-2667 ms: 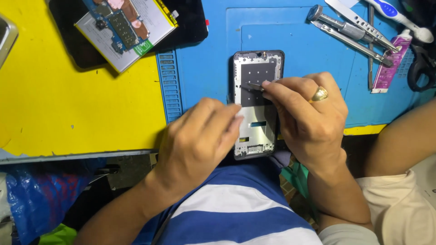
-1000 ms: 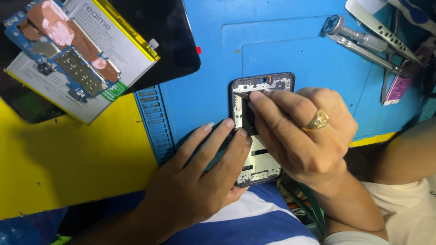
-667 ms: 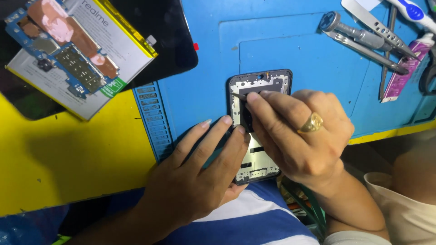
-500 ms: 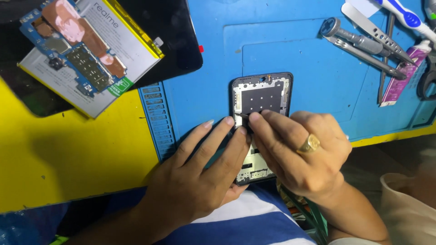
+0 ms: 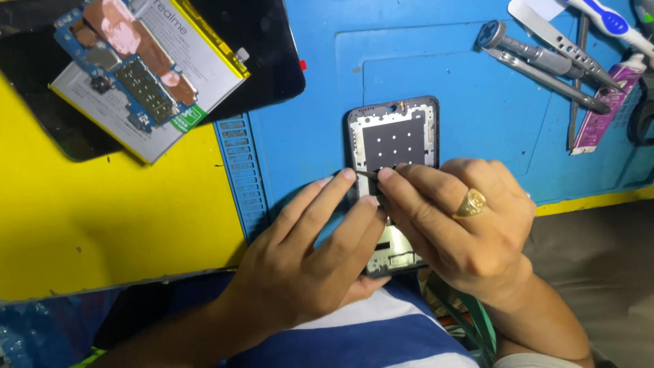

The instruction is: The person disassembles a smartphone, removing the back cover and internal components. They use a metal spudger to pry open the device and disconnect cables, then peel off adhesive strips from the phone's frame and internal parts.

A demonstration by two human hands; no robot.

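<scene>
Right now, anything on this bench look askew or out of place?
The phone frame juts past the near edge of the blue mat toward the person's lap, steadied by the left hand and right hand. The circuit board lies loose and skewed atop the battery. Otherwise nothing stands out.

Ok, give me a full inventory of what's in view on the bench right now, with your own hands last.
phone frame: one, black with silver inner plate, on the blue mat, under both hands
blue mat: one, centre and right
yellow surface: one, left
circuit board: one, blue, on the battery
battery: one, white with yellow edge, top left
dark panel: one, black, under the battery
metal tools: several, silver, top right
tube: one, purple, right edge
ring: one, gold, on right hand
left hand: resting on frame
right hand: fingers pinch a thin dark strip at the frame
</scene>
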